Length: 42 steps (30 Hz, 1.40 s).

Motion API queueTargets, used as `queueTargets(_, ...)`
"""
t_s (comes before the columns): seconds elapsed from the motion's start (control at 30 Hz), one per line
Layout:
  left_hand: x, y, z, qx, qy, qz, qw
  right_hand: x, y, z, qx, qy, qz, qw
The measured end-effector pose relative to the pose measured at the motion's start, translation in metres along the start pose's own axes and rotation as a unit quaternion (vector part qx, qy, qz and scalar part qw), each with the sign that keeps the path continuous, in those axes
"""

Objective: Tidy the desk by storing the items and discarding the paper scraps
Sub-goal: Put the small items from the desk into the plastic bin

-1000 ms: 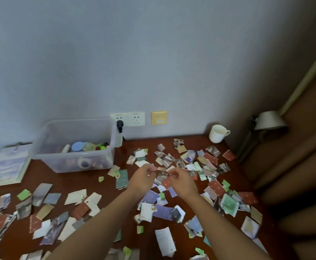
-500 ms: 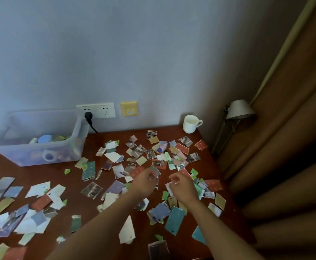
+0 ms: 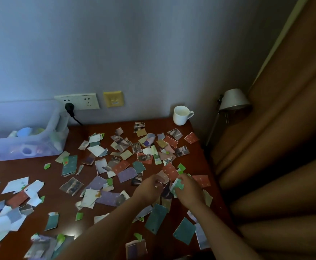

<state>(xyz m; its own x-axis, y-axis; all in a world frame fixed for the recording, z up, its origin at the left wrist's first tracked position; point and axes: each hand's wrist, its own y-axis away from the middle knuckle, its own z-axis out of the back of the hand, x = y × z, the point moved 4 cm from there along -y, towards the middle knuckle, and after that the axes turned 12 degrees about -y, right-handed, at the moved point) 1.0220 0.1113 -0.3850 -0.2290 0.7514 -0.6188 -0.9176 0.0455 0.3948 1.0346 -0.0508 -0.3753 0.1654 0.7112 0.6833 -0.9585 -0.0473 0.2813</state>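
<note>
Paper scraps (image 3: 176, 185) sit half-hidden, pinched in left hand (image 3: 149, 187) and right hand (image 3: 189, 191).

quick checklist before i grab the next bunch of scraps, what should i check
1. Right hand gripping scraps: ok.
2. Left hand grip: cannot tell, fingers curled by a pink scrap.
3. Desk free of scraps: not ok, many lie scattered.
4. Place to discard in view: not ok, none shows.
5. Mug apart from the hands: ok, at the back corner.
6. Box open: ok, items inside.
</note>
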Motion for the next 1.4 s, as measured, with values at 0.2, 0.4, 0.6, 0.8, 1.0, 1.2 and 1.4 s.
queueTargets(0.2, -0.004, -0.018, -0.018, 0.020, -0.015, 0.015, 1.000, -0.013, -0.015, -0.007, 0.029, 0.079, 0.004, 0.996)
queueTargets(0.4, -0.007, -0.032, -0.030, 0.031, -0.013, 0.031, 0.999, -0.029, -0.026, -0.017, 0.046, 0.134, 0.010, 0.990)
queueTargets(0.6, -0.009, -0.038, -0.035, 0.044, -0.016, 0.033, 0.998, -0.038, -0.029, -0.021, 0.045, 0.183, 0.001, 0.982)
queueTargets(0.8, -0.010, -0.042, -0.035, 0.050, -0.028, 0.038, 0.998, -0.033, -0.036, -0.020, 0.057, 0.114, -0.042, 0.991)
queueTargets(1.0, -0.009, -0.047, -0.015, 0.031, -0.017, 0.044, 0.998, -0.007, -0.056, -0.019, 0.099, -0.088, -0.106, 0.985)
queueTargets(1.2, 0.005, -0.062, 0.021, 0.010, 0.002, 0.071, 0.997, 0.043, -0.081, -0.029, 0.119, -0.197, -0.095, 0.969)
queueTargets(1.4, 0.031, -0.079, 0.059, -0.044, -0.009, 0.092, 0.995, 0.077, -0.115, -0.043, 0.128, -0.185, -0.041, 0.973)
